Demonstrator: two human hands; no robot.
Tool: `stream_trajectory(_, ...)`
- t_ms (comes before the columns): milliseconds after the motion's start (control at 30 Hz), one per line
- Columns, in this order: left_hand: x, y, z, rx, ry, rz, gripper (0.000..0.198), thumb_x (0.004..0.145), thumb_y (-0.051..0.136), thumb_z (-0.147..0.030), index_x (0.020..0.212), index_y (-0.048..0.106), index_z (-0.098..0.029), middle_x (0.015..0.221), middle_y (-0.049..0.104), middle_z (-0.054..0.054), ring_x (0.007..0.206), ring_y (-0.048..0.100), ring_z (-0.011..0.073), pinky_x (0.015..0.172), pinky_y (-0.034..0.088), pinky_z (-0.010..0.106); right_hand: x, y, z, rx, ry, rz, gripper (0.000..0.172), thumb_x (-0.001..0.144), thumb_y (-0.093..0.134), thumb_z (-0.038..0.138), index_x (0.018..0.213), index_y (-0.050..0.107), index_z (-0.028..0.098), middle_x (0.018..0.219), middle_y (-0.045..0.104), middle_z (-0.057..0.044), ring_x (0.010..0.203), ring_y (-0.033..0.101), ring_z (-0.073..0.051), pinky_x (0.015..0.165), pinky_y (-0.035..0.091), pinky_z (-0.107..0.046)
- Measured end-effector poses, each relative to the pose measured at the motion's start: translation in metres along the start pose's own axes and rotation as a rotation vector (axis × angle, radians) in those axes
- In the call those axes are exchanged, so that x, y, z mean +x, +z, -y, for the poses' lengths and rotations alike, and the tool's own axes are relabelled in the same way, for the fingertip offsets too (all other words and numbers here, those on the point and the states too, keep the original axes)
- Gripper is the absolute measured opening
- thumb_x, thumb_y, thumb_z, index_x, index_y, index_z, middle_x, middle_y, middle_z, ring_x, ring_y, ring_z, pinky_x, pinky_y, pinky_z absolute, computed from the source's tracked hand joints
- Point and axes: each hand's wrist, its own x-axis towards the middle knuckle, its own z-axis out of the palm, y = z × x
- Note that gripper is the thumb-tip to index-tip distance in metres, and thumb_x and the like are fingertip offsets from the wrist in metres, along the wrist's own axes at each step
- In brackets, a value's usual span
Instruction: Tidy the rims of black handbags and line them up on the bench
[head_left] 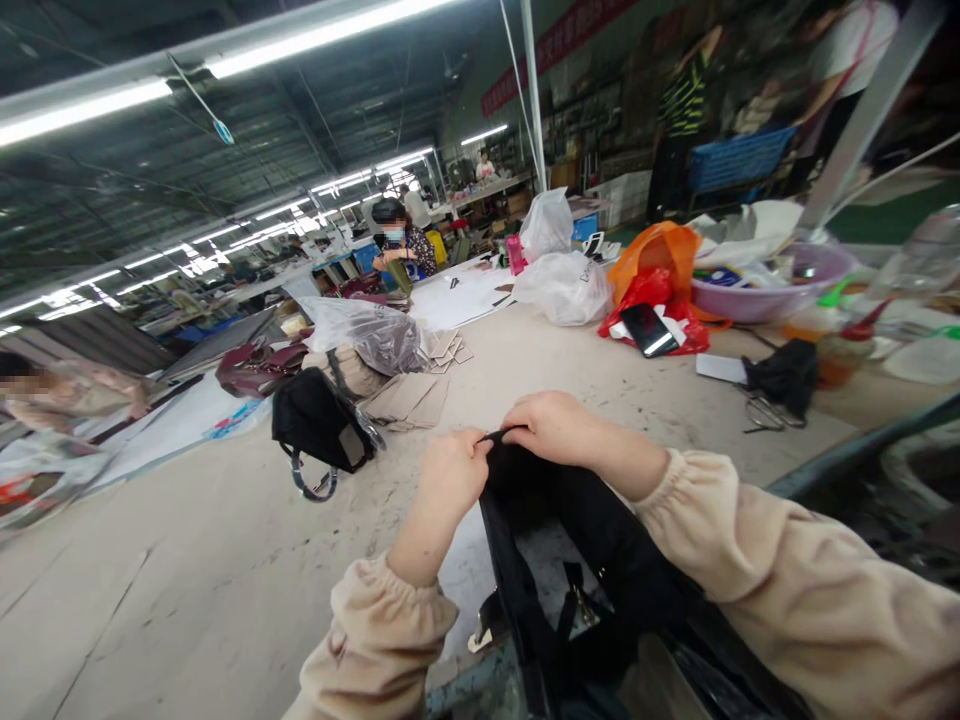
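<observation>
With the left hand point(450, 472) and right hand point(553, 427) both pinching the top edge of the black bag point(592, 545) that hangs over the near rim of the worktable point(225, 570), work on that edge looks underway, its lower part hanging untouched

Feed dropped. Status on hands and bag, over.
Left hand, right hand both pinch top edge of soft black fabric bag. Bag at near edge of pale worktable. Small black handbag apart, leftward.
</observation>
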Motion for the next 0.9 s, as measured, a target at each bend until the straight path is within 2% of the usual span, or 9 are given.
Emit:
stream_trajectory(133,-0.001,-0.001,-0.001,0.015,-0.001,0.003,0.026,0.087,0.047,-0.03,0.085,0.072,-0.022,0.08,0.073,0.007,0.075,0.065,0.0198,0.063,0.039,0.027,-0.008,-0.004,-0.008,-0.021,0.059,0.004,0.029,0.088,0.051,0.037,0.106,0.069,0.023,0.099,0.072,-0.004,0.092,0.064,-0.017,0.077,0.043,-0.024)
stream_trajectory(267,-0.002,-0.002,-0.002,0.035,0.001,0.003,0.027,0.088,0.046,-0.03,0.086,0.072,-0.021,0.081,0.073,0.008,0.076,0.066,0.0198,0.065,0.041,0.026,-0.014,-0.008,-0.004,-0.077,0.077,0.011,0.027,0.089,0.047,0.033,0.093,0.072,0.022,0.092,0.073,-0.005,0.087,0.064,-0.018,0.076,0.043,-0.026)
stream_trajectory(400,-0.002,-0.007,-0.003,0.062,0.01,0.011,0.027,0.087,0.048,-0.03,0.085,0.072,-0.02,0.08,0.073,0.009,0.076,0.066,0.021,0.065,0.043,0.027,-0.014,-0.012,0.003,-0.129,0.083,-0.001,0.028,0.088,0.045,0.03,0.089,0.072,0.02,0.093,0.072,-0.008,0.089,0.064,-0.021,0.073,0.044,-0.028)
stream_trajectory(567,0.003,-0.012,-0.012,0.055,0.082,0.017,0.028,0.087,0.051,-0.04,0.102,0.069,-0.025,0.095,0.073,0.006,0.089,0.065,0.0198,0.073,0.044,0.027,-0.014,-0.015,0.008,-0.155,0.093,0.015,0.027,0.087,0.046,0.03,0.089,0.071,0.019,0.094,0.071,-0.009,0.09,0.064,-0.021,0.074,0.044,-0.027)
stream_trajectory(700,0.011,-0.006,-0.023,0.091,0.078,0.018,0.028,0.09,0.046,-0.035,0.089,0.071,-0.022,0.087,0.072,0.008,0.084,0.065,0.0204,0.071,0.042,0.028,-0.013,-0.014,0.005,-0.165,0.15,0.051,0.031,0.089,0.043,0.032,0.095,0.071,0.02,0.099,0.071,-0.009,0.096,0.063,-0.021,0.077,0.044,-0.027)
stream_trajectory(900,0.013,0.002,-0.025,0.125,0.05,0.008,0.029,0.09,0.044,-0.036,0.089,0.07,-0.022,0.085,0.071,0.008,0.082,0.064,0.0204,0.068,0.041,0.028,-0.02,-0.015,-0.002,-0.177,0.238,0.135,0.035,0.091,0.044,0.043,0.095,0.07,0.019,0.094,0.07,-0.01,0.093,0.064,-0.022,0.078,0.048,-0.031)
